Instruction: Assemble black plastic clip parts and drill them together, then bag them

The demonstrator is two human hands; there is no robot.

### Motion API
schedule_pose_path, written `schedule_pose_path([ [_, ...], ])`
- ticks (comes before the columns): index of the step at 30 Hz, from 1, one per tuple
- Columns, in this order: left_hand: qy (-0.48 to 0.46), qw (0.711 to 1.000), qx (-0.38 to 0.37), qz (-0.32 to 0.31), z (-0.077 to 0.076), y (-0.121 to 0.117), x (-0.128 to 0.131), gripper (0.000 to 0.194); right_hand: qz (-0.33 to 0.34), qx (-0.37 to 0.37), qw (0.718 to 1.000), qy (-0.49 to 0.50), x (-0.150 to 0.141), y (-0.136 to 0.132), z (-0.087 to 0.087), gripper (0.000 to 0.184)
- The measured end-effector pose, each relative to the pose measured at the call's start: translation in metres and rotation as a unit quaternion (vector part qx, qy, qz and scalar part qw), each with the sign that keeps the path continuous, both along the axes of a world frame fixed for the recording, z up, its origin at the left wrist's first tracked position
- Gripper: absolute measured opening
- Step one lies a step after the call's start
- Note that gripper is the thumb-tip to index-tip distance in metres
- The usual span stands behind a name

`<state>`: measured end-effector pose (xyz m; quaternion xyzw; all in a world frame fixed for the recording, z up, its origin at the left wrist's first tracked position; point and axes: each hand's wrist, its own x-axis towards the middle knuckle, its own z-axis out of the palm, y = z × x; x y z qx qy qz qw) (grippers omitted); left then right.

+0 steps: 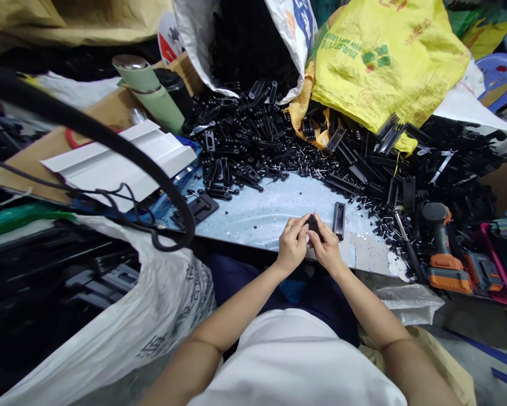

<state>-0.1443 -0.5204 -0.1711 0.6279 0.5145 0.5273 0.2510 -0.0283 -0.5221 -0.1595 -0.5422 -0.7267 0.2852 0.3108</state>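
Note:
Between both hands, just above the table's front edge, is a small black part (313, 224) whose exact kind I cannot make out. My left hand (293, 239) pinches it from the left, and a ring shows on one finger. My right hand (327, 245) grips the same part from the right. Fingers and thumbs cover much of it. Right beside my right hand lies a long black channel-shaped piece (339, 221) on the light blue tabletop (253, 217). A flat black plate with a slot (200, 208) rests farther left.
Heaped black parts (253, 132) and small pins spread across the back, below an open white sack (194, 39) and a yellow sack (384, 62). An orange cordless drill (443, 254) and a hammer-like tool (409, 245) stand right. A black cable (122, 149) arches at left near a green flask (151, 96).

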Motion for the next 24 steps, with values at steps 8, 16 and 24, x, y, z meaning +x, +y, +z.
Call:
schedule_pose_path([
  [8,-0.103,0.974,-0.198,0.026,-0.044,-0.018,0.000,0.044,-0.166,-0.079,0.921,-0.342,0.044,0.045,0.007,0.068],
  [16,-0.019,0.983,-0.184,-0.014,-0.045,-0.015,-0.013,0.049,-0.158,0.061,0.948,-0.268,0.087,0.108,0.035,0.044],
  [24,0.285,0.951,-0.046,-0.116,-0.023,-0.009,-0.021,0.052,-0.317,0.131,0.919,-0.196,0.258,0.158,0.082,0.021],
])
